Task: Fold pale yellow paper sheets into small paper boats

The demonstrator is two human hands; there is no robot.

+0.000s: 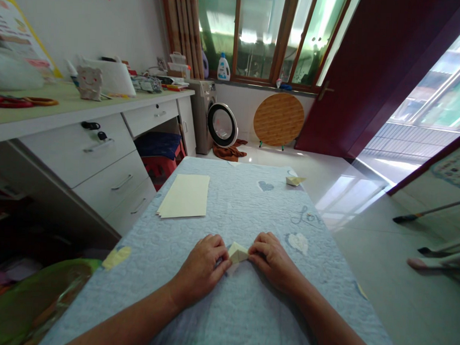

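Between my two hands is a small folded piece of pale yellow paper, with a peak in its middle. My left hand pinches its left corner between thumb and fingers. The right corner sits in the closed fingers of my right hand. Both hands rest low over the table, close to its near side. A stack of pale yellow paper sheets lies flat at the far left of the table. Near the far right corner stands a small folded paper boat.
A light blue quilted cloth covers the table. To the left runs a white desk with drawers, and a green basket stands by the table's near left edge. Beyond are a washing machine with its door ajar and a round wooden tabletop.
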